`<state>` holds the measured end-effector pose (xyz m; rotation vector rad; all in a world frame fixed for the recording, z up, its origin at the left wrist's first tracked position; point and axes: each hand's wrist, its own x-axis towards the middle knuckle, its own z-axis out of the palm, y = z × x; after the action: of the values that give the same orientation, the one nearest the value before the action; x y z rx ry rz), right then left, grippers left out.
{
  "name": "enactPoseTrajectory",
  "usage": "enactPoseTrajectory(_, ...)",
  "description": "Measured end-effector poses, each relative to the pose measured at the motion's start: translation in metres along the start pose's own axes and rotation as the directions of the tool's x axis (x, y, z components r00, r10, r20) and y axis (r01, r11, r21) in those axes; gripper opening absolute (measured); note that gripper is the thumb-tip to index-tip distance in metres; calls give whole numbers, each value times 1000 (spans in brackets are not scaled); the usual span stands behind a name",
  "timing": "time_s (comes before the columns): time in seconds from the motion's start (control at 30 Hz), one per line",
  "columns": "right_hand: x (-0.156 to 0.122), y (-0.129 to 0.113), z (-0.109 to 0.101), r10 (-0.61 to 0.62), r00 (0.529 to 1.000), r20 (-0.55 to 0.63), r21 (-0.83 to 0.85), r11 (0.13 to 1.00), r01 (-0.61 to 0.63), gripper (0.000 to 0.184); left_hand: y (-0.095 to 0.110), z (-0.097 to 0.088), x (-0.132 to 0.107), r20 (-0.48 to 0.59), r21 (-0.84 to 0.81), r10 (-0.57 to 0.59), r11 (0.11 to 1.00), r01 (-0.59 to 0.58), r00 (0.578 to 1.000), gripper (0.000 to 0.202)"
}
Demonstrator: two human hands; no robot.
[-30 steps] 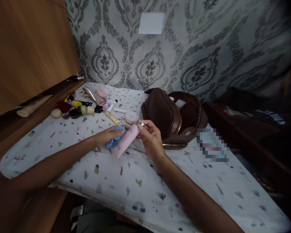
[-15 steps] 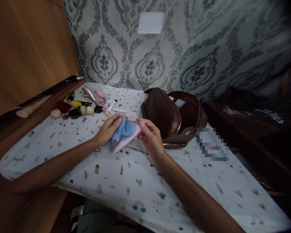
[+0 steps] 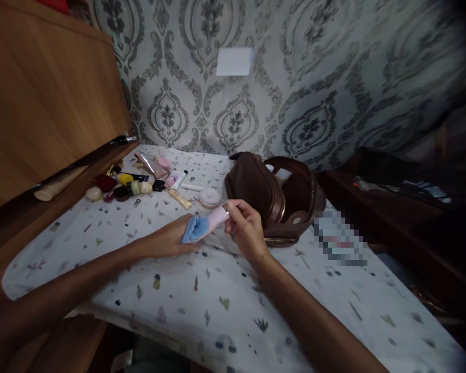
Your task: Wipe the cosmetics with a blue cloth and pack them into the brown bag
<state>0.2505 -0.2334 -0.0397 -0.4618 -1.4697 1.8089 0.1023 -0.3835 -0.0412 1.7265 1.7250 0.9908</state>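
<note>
My left hand (image 3: 174,237) is closed around a blue cloth (image 3: 195,229), which wraps the lower end of a pink tube (image 3: 217,218). Its fingers are partly hidden behind the cloth. At the tube's narrow upper end, my right hand (image 3: 247,226) pinches with thumb and fingers. The tube is held tilted above the table, its pink side facing me. Just behind it lies a round compact (image 3: 209,197). A brown bag (image 3: 252,187) with a gold zip gapes to the right of my right hand.
Several cosmetics lie at the back left, among them a yellow-beige tube (image 3: 179,198), a white tube (image 3: 176,179) and a rose-coloured tube (image 3: 151,165). A blurred-out item (image 3: 339,239) sits on the patterned tablecloth (image 3: 178,290) right of the bag. A wooden cabinet (image 3: 58,77) borders the left.
The blue cloth, bunched over the pink tube before, now wraps its lower end, and more of my left hand is behind it. The tube has turned, and the view has tilted upward slightly.
</note>
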Motion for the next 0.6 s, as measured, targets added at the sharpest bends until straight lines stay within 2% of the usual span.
enactPoseTrajectory(0.07, 1, -3, -1, -4, 1000, -24, -9, 1000, 4, 43, -7, -3, -6, 31, -43, -23, 999, 24, 999, 26)
enactPoseTrajectory(0.17, -2, -13, -3, 16, 1000, -21, 25, 1000, -16, 42, -15, -6, -8, 16, -178, -101, 979, 102, 995, 32)
enactPoseTrajectory(0.27, -12, -30, -9, 11, 1000, 7, 30, 999, -11, 40, -14, -9, -3, -71, -380, -287, 893, 240, 955, 41)
enactPoseTrajectory(0.33, -21, -46, -17, -24, 999, 31, -15, 1000, 25, 43, -6, -9, 3, -73, -478, -342, 836, 269, 937, 42)
enactPoseTrajectory(0.5, -41, -93, -44, -161, 985, 65, -185, 968, 170, 40, 30, 7, 31, -53, -614, -241, 773, 159, 969, 43)
enactPoseTrajectory(0.6, -45, -129, -62, -274, 961, 23, -302, 915, 268, 39, 58, 21, 55, -144, -571, -187, 818, 73, 972, 37)
